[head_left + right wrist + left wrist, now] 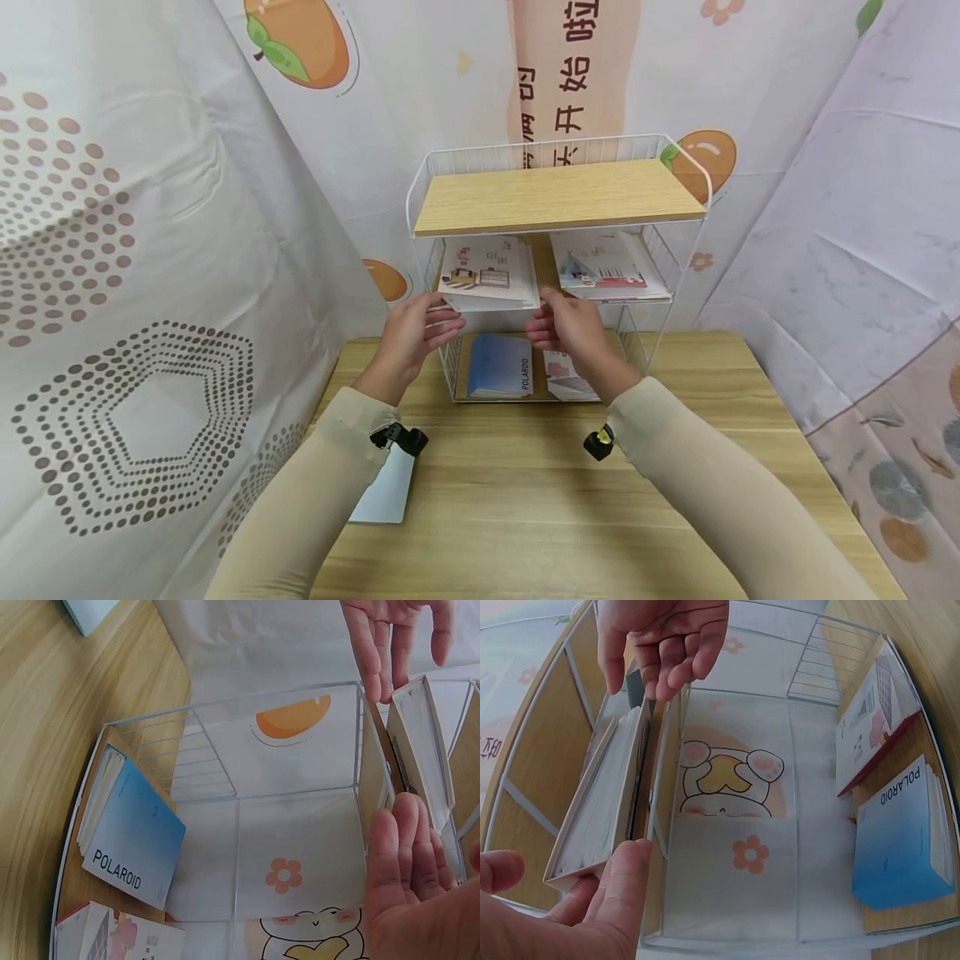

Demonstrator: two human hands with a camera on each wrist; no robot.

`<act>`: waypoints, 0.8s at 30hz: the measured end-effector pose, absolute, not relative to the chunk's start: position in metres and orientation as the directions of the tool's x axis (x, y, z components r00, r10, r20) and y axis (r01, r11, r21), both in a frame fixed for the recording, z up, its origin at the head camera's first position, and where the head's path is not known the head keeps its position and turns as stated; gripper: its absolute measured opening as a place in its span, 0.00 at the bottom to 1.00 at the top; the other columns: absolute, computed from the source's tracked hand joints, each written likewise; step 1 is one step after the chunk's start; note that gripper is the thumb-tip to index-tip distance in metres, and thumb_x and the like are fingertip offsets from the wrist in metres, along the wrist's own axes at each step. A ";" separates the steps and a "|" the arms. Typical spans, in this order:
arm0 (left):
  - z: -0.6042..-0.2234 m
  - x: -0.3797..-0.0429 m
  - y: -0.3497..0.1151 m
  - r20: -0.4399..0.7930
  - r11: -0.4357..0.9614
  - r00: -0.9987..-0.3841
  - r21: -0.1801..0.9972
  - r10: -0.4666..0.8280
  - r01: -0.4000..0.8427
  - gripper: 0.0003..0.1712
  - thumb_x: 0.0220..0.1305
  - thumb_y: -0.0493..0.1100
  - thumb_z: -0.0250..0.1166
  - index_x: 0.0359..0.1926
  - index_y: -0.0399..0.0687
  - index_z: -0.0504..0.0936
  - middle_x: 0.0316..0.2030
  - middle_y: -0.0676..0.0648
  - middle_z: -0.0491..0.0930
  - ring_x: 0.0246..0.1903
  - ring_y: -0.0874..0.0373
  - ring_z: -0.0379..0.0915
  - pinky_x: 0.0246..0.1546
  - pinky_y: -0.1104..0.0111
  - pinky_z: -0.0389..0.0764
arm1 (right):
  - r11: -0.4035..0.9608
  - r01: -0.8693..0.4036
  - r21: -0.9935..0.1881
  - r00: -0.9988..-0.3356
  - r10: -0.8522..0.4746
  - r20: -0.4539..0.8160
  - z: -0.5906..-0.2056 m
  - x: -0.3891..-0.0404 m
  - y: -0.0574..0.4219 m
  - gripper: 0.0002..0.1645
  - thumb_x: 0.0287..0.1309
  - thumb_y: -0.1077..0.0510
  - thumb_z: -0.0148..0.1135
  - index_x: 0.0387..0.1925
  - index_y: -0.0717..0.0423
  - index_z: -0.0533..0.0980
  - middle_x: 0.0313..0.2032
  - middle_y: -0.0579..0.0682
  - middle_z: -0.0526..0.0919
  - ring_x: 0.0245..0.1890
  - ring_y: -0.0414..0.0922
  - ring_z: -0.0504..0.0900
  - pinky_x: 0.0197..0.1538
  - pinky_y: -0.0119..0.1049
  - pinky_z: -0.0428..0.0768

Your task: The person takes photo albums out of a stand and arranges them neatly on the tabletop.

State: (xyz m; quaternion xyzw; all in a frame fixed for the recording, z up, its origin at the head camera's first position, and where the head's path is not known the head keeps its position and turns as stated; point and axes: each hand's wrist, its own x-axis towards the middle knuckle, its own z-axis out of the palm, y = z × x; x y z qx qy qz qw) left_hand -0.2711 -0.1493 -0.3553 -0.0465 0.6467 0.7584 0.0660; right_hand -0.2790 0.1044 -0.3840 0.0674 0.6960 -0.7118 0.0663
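A white book with small printed drawings (pixel 487 275) lies on the left side of the middle shelf, its front edge toward me. My left hand (pixel 420 332) is at its front left corner; in the left wrist view the fingers (pixel 622 889) touch the book's end while the thumb stands apart. At the front right corner is my right hand (pixel 567 327), with fairly straight fingers (pixel 409 847) against or very near the book's end. Beside it on the same shelf lies another stack of illustrated books (pixel 603 265).
The white wire rack (pixel 686 267) has wooden shelves, with a bare top board (pixel 558 196). On the bottom level lie a blue book marked POLAROID (pixel 497 362) and a white-and-pink book (pixel 564 373). A pale blue book (pixel 386 492) lies on the wooden table (pixel 510 517), partly behind my left sleeve.
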 end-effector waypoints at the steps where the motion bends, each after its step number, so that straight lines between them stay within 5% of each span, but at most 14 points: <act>1: -0.356 -0.270 -0.150 -0.155 -0.152 -0.987 0.975 0.042 -0.160 0.22 0.80 0.49 0.52 0.62 0.37 0.73 0.57 0.31 0.79 0.57 0.38 0.82 0.60 0.54 0.82 | -0.017 0.182 -0.983 -0.983 -0.004 -0.182 -0.385 -0.278 0.105 0.32 0.76 0.37 0.51 0.47 0.64 0.78 0.37 0.56 0.89 0.34 0.48 0.90 0.46 0.44 0.90; 9: -0.355 -0.258 -0.156 -0.153 -0.125 -0.986 0.979 0.061 -0.160 0.21 0.79 0.48 0.53 0.59 0.35 0.74 0.58 0.28 0.79 0.54 0.42 0.85 0.57 0.56 0.84 | 0.016 0.103 -0.995 -0.993 -0.052 -0.103 -0.391 -0.264 0.109 0.32 0.76 0.38 0.52 0.44 0.66 0.80 0.36 0.59 0.89 0.33 0.50 0.90 0.44 0.50 0.90; 14: -0.355 -0.252 -0.159 -0.168 -0.142 -0.981 0.973 0.097 -0.181 0.23 0.80 0.50 0.52 0.61 0.37 0.73 0.60 0.28 0.77 0.49 0.47 0.87 0.52 0.53 0.87 | 0.047 0.113 -0.993 -0.991 -0.065 -0.115 -0.392 -0.260 0.112 0.33 0.75 0.35 0.52 0.43 0.64 0.80 0.36 0.58 0.89 0.32 0.49 0.90 0.40 0.45 0.90; 18: -0.355 -0.256 -0.160 -0.197 -0.149 -0.972 0.965 0.130 -0.216 0.27 0.80 0.53 0.52 0.66 0.37 0.72 0.59 0.34 0.77 0.52 0.46 0.85 0.54 0.50 0.85 | 0.048 0.151 -0.987 -0.984 -0.086 -0.154 -0.392 -0.265 0.113 0.35 0.73 0.34 0.54 0.50 0.64 0.78 0.41 0.60 0.88 0.35 0.50 0.90 0.43 0.44 0.90; 24: -0.352 -0.273 -0.156 -0.285 -0.222 -0.952 0.926 0.113 -0.304 0.31 0.75 0.56 0.61 0.69 0.43 0.71 0.59 0.37 0.77 0.59 0.39 0.80 0.59 0.46 0.81 | -0.167 0.319 -0.933 -0.946 -0.117 -0.302 -0.381 -0.279 0.111 0.37 0.69 0.41 0.64 0.64 0.65 0.70 0.53 0.61 0.85 0.40 0.46 0.91 0.48 0.38 0.89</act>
